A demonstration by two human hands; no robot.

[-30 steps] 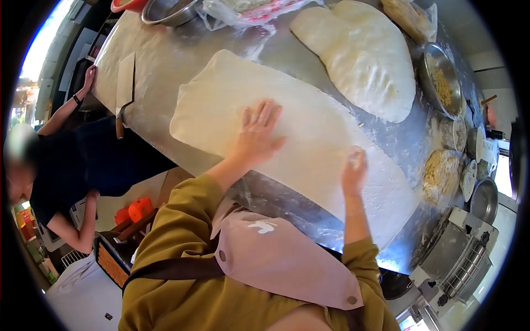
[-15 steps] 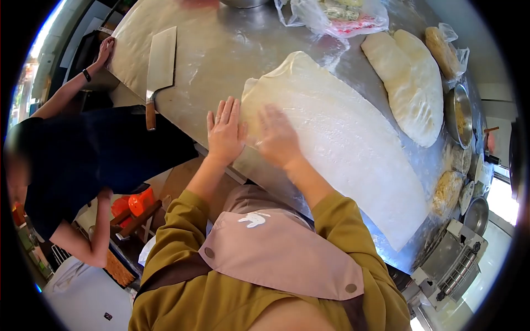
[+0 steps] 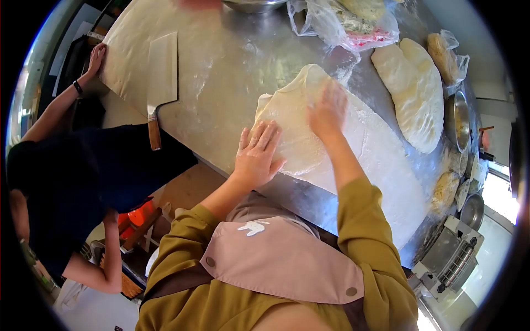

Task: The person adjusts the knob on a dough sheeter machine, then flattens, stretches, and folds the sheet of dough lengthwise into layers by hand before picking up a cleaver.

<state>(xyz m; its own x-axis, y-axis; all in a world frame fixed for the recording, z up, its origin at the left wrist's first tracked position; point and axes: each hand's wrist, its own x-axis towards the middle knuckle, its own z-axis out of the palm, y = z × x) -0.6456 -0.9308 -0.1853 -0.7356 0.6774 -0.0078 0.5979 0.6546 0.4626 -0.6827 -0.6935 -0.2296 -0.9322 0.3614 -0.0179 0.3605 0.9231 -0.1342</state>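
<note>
A wide, flat sheet of dough [image 3: 381,165] lies across the metal table in front of me, its far edge slightly folded and uneven. My left hand [image 3: 258,155] rests at the sheet's left edge, fingers spread and touching the dough. Over the upper part of the sheet is my right hand [image 3: 329,109], its fingers blurred by motion. I cannot tell whether those fingers press on the dough. Neither hand appears to grip anything.
A cleaver [image 3: 162,77] lies on the table [image 3: 215,99] to the left. A thick dough piece [image 3: 414,99], plastic bags of food [image 3: 359,27] and a metal bowl [image 3: 459,120] stand farther off. Another person [image 3: 94,182] leans at the left edge. A metal machine [image 3: 450,256] is at right.
My right hand has moved up and right across the dough. My left hand has shifted right onto the sheet's left edge. The sheet's near-left edge now lies farther from me.
</note>
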